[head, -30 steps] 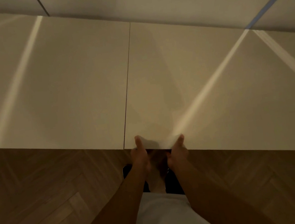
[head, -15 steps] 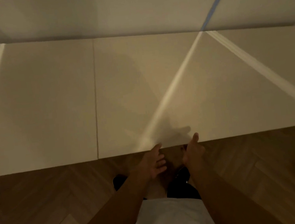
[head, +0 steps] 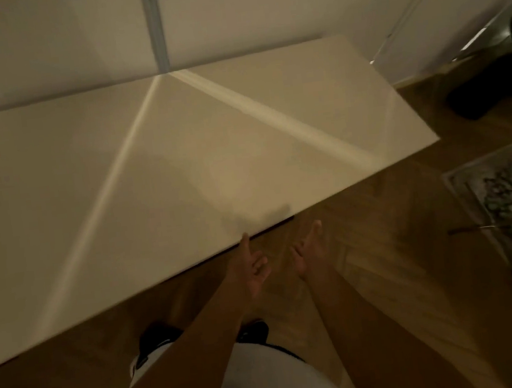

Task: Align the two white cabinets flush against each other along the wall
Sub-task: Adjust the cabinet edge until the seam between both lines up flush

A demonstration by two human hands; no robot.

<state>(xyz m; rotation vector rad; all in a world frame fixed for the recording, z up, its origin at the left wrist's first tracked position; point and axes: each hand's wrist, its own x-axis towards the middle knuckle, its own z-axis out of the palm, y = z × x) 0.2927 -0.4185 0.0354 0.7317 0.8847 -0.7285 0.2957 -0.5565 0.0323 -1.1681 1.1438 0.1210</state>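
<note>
The glossy top of the right white cabinet (head: 199, 155) fills the middle of the head view and stands against the wall, its right end near the room corner. The left cabinet and the seam between the two are out of the frame. My left hand (head: 251, 266) is open, fingers spread, thumb tip touching the cabinet's front edge. To its right, my right hand (head: 307, 251) hangs open and just off that edge, holding nothing.
Herringbone wood floor (head: 394, 216) lies in front of the cabinet. A patterned rug (head: 503, 216) is on the right, a dark object (head: 497, 80) sits in the far right corner by a mirrored or glass panel. My dark shoes (head: 159, 335) are below the cabinet's front.
Both hands have let go of the cabinet's front edge and opened. The view has swung right, so the seam and the left cabinet have left the frame and the cabinet's right end shows.
</note>
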